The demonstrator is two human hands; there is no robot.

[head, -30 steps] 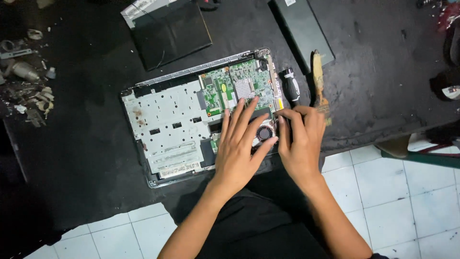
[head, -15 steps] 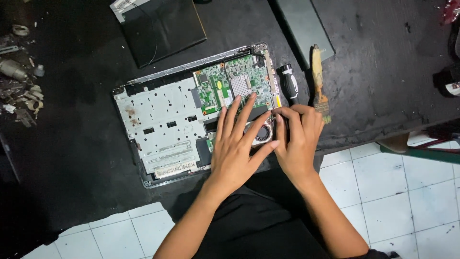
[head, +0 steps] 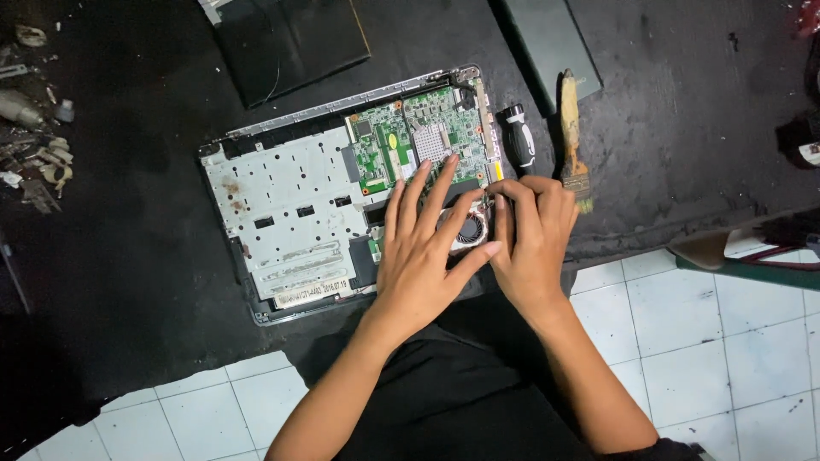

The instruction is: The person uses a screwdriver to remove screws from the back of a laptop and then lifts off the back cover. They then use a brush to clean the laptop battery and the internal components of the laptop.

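Observation:
An opened laptop base (head: 282, 205) lies on a black mat, its silver metal plate on the left and a green circuit board (head: 410, 141) at the upper right. My left hand (head: 423, 252) lies flat over the lower right part of the board, fingers spread, thumb beside a small round cooling fan (head: 470, 229). My right hand (head: 534, 239) is curled at the fan's right edge, fingertips pressing on the fan's housing. Whether it pinches a small part is hidden by the fingers.
A black-handled screwdriver (head: 518, 137) and a wooden-handled brush (head: 572, 128) lie just right of the laptop. A dark flat panel (head: 290, 38) and a dark slab (head: 551, 43) sit at the top. Scattered small parts (head: 38, 162) lie far left. White floor tiles (head: 709, 341) show below.
Both hands stay at the fan; the left fingers have spread a little further up the board. The view has shifted slightly.

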